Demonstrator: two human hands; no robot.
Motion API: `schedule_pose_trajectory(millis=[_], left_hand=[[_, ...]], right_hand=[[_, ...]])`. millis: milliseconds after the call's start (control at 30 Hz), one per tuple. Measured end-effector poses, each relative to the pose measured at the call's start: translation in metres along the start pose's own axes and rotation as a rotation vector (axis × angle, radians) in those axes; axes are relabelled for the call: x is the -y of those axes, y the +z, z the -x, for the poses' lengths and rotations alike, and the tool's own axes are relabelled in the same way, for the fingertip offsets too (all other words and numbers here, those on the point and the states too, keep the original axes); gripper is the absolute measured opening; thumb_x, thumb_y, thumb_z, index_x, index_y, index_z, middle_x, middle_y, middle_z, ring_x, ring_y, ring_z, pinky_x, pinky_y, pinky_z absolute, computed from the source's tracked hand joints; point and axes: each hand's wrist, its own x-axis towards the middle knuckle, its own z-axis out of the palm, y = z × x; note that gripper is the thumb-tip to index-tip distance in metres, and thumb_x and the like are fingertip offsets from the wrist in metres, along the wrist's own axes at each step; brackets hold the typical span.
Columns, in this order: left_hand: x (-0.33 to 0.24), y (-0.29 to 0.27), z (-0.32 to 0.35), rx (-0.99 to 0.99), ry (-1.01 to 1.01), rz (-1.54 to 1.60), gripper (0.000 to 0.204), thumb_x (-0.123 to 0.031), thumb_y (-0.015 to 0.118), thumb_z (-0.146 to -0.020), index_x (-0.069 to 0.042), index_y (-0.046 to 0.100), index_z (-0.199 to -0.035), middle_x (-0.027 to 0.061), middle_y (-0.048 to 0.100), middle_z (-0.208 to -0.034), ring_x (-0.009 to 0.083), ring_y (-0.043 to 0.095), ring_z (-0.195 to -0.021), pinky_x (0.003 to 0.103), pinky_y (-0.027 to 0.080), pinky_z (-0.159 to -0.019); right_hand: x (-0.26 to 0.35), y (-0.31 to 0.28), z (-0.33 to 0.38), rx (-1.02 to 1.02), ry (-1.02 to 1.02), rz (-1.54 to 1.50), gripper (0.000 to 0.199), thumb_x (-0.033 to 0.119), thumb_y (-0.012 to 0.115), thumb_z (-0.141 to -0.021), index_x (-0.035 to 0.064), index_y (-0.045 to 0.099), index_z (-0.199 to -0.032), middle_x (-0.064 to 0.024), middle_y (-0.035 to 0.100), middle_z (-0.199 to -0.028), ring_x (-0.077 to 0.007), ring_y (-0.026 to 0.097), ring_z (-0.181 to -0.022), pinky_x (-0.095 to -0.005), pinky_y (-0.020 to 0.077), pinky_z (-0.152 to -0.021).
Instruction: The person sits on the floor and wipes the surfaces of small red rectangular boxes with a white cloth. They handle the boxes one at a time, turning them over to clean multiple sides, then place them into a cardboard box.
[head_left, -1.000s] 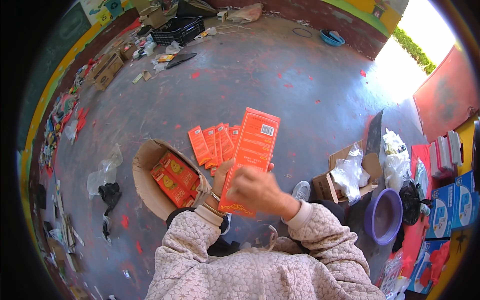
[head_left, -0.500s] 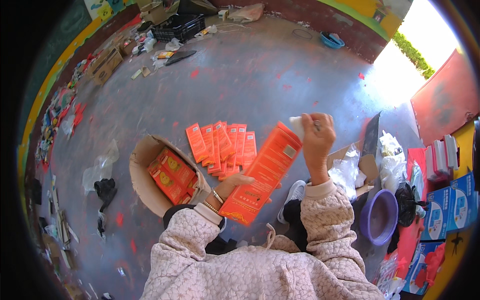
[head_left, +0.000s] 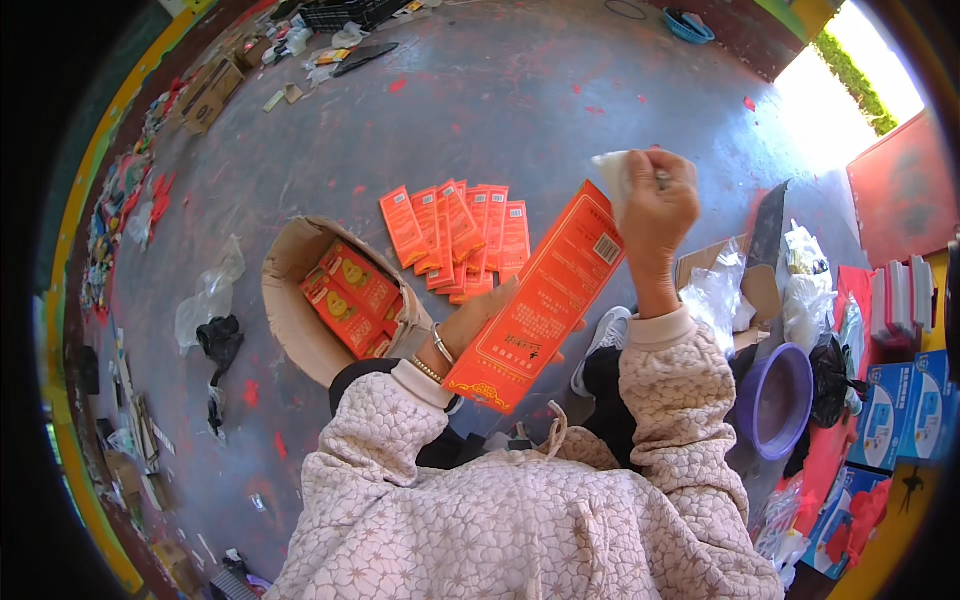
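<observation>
Long orange cardboard packet [head_left: 545, 290]: slants above the grey floor [head_left: 480, 130], between the hands.
Left hand [head_left: 487, 310]: curled around its long edges, apparently steadying it.
Right hand [head_left: 660, 205]: closed on a thin white scrap [head_left: 609, 172] beside its upper end.

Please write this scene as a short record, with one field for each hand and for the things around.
Left hand: holds the red box, tilted
Right hand: pinches a white piece near the box's upper end; contact unclear
Ahead: overlapping red packets on the floor
Left side: open carton, red-yellow packs inside
Right side: purple basin
</observation>
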Motion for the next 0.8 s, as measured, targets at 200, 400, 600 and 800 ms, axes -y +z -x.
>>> schedule_pose_trajectory(millis=[200, 400, 600, 800], left_hand=[[-0.001, -0.015, -0.014, -0.094, 0.095, 0.304, 0.064, -0.052, 0.039, -0.092, -0.003, 0.037, -0.132, 0.0198, 0.051, -0.121, 0.0323, 0.054, -0.108, 0.046, 0.051, -0.084], [-0.022, -0.022, -0.006, -0.276, 0.420, 0.113, 0.064, -0.054, 0.035, -0.091, -0.001, 0.041, -0.128, 0.0192, 0.057, -0.111, 0.0298, 0.059, -0.096, 0.044, 0.049, -0.085], [-0.034, -0.017, -0.005, -0.158, 0.416, 0.236, 0.067, -0.052, 0.036, -0.091, 0.001, 0.035, -0.133, 0.0211, 0.050, -0.122, 0.0336, 0.056, -0.103, 0.046, 0.048, -0.087], [-0.029, -0.014, -0.004, -0.144, 0.153, 0.149, 0.063, -0.042, 0.046, -0.091, 0.004, 0.034, -0.132, 0.0247, 0.049, -0.124, 0.0352, 0.058, -0.104, 0.046, 0.050, -0.087]], right_hand=[[0.013, 0.007, 0.047, 0.438, 0.027, -0.138, 0.012, 0.015, 0.064, -0.079, 0.0065, 0.060, -0.086, -0.0108, 0.057, -0.079, -0.0287, 0.058, -0.068, -0.0355, 0.0467, -0.063], [0.057, 0.000, 0.112, 0.841, -0.187, -0.303, 0.014, 0.014, 0.065, -0.076, 0.0109, 0.060, -0.088, -0.0087, 0.055, -0.085, -0.0288, 0.059, -0.073, -0.0373, 0.0481, -0.062], [0.045, -0.033, 0.090, 0.966, -0.364, -0.489, 0.011, 0.012, 0.069, -0.073, 0.0120, 0.060, -0.080, -0.0045, 0.055, -0.083, -0.0223, 0.059, -0.065, -0.0321, 0.0489, -0.055], [-0.009, -0.028, 0.036, 0.310, 0.138, -0.057, 0.007, 0.011, 0.065, -0.074, 0.0061, 0.060, -0.072, -0.0085, 0.057, -0.079, -0.0259, 0.060, -0.068, -0.0349, 0.0494, -0.058]])
